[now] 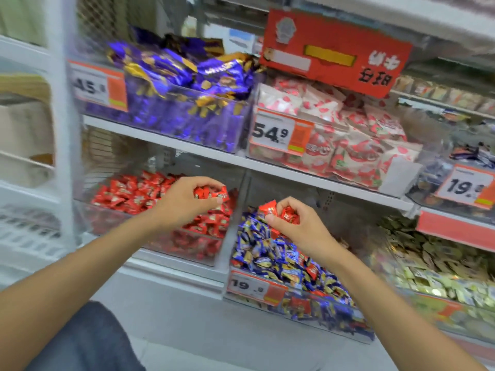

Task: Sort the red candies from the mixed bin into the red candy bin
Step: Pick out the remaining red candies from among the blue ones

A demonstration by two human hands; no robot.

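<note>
At centre frame, the left hand (187,199) grips red candies (211,194) above the red candy bin (150,210), apparently poised to drop them; right of centre, the right hand (292,223) pinches more red candies (278,212) over the mixed bin (289,266), likely for transfer leftward.

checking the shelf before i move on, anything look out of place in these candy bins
Yes: a few red candies lie among the blue candies in the mixed bin, right of the red candy bin. The left hand and right hand each grip more. Nothing looks spilled or damaged.
</note>
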